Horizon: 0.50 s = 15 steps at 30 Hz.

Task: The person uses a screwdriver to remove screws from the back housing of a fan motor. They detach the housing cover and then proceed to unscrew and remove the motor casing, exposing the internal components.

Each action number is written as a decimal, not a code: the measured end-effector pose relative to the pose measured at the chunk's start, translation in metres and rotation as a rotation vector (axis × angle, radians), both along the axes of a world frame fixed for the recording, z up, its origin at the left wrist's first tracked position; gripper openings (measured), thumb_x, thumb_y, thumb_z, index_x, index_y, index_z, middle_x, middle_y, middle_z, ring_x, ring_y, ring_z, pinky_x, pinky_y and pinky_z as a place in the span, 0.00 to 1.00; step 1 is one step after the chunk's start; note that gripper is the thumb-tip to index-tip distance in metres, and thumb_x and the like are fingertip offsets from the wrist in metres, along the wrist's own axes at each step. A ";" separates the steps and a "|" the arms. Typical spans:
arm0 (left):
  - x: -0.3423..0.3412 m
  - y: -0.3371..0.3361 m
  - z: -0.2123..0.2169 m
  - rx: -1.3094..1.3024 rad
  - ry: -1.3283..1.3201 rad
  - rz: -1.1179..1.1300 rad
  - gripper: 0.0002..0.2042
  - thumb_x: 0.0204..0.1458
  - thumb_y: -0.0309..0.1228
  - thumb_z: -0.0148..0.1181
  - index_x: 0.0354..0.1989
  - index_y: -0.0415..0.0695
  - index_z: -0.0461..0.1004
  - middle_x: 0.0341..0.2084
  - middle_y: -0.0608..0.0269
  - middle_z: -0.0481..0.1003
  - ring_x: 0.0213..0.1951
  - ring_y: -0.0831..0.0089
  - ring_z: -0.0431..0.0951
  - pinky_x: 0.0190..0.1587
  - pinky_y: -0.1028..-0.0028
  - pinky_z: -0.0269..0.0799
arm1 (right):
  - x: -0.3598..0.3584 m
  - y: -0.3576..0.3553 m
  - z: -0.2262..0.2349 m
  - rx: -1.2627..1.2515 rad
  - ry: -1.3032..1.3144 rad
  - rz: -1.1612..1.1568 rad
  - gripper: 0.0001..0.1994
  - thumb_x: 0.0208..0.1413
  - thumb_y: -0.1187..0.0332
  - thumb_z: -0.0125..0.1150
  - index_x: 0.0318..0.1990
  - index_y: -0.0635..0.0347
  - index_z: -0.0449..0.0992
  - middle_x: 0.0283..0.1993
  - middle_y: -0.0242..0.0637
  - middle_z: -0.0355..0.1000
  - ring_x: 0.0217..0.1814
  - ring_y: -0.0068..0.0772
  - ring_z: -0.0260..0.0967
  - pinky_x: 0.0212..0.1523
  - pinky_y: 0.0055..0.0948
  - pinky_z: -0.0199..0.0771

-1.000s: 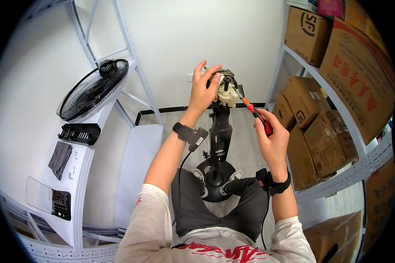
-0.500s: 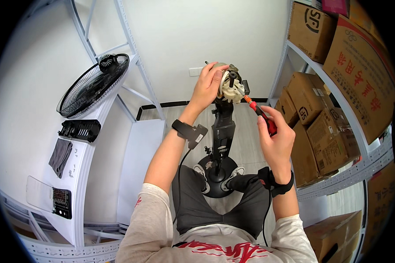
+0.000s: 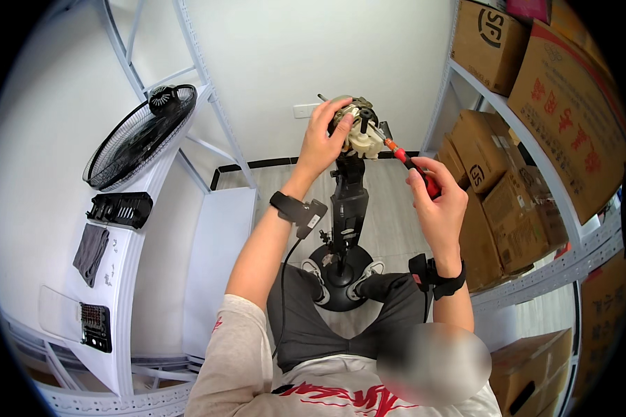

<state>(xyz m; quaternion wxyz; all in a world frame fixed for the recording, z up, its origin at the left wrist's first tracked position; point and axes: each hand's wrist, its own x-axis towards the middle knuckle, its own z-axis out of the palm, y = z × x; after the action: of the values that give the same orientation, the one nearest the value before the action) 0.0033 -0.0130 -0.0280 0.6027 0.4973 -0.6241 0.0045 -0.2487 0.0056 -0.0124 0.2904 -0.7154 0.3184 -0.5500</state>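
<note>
My left hand (image 3: 324, 139) is closed round the left side of an exposed fan motor (image 3: 359, 144), a cream-coloured plastic part with a dark shaft pointing up. This motor sits on top of a black stand (image 3: 349, 201) with a round base (image 3: 339, 300) on the floor between my feet. In my right hand (image 3: 441, 198) is a screwdriver (image 3: 413, 165) with a red and black handle and an orange collar. Its shank slants up and left to the right side of the motor. Whether the tip sits in a screw is too small to tell.
On the left shelf (image 3: 127, 292) lie a fan grille with blades (image 3: 142, 139), a black plastic housing (image 3: 120, 210), a grey cloth (image 3: 90, 254), small loose pieces and a bit case (image 3: 96, 326) with its clear lid open. Cardboard boxes (image 3: 511, 208) fill the right shelf.
The whole view has shifted slightly. My left hand still grips the motor, which appears slightly turned, and the screwdriver remains against its right side.
</note>
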 end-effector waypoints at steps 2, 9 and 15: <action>0.005 -0.001 -0.001 0.008 -0.028 -0.009 0.18 0.66 0.37 0.54 0.60 0.45 0.73 0.55 0.56 0.70 0.57 0.65 0.70 0.61 0.68 0.65 | 0.004 -0.002 -0.002 -0.046 0.016 -0.024 0.10 0.57 0.72 0.65 0.46 0.61 0.80 0.21 0.29 0.68 0.21 0.15 0.56 0.24 0.20 0.58; 0.003 -0.001 -0.001 0.044 0.045 -0.016 0.20 0.64 0.40 0.56 0.62 0.46 0.71 0.53 0.55 0.73 0.58 0.61 0.70 0.62 0.65 0.63 | 0.009 -0.007 -0.008 -0.050 -0.022 -0.015 0.09 0.57 0.71 0.65 0.45 0.61 0.80 0.20 0.32 0.68 0.20 0.20 0.57 0.23 0.24 0.60; 0.006 0.002 -0.003 0.045 0.033 -0.025 0.24 0.65 0.41 0.55 0.67 0.47 0.67 0.54 0.55 0.70 0.57 0.63 0.69 0.63 0.67 0.62 | 0.008 -0.006 -0.010 -0.081 -0.011 -0.013 0.09 0.57 0.72 0.65 0.45 0.60 0.80 0.22 0.33 0.70 0.20 0.23 0.59 0.24 0.25 0.62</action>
<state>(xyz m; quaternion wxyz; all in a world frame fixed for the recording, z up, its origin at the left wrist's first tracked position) 0.0095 -0.0114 -0.0305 0.6017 0.5030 -0.6200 -0.0253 -0.2408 0.0000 -0.0221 0.2594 -0.7214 0.2989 -0.5684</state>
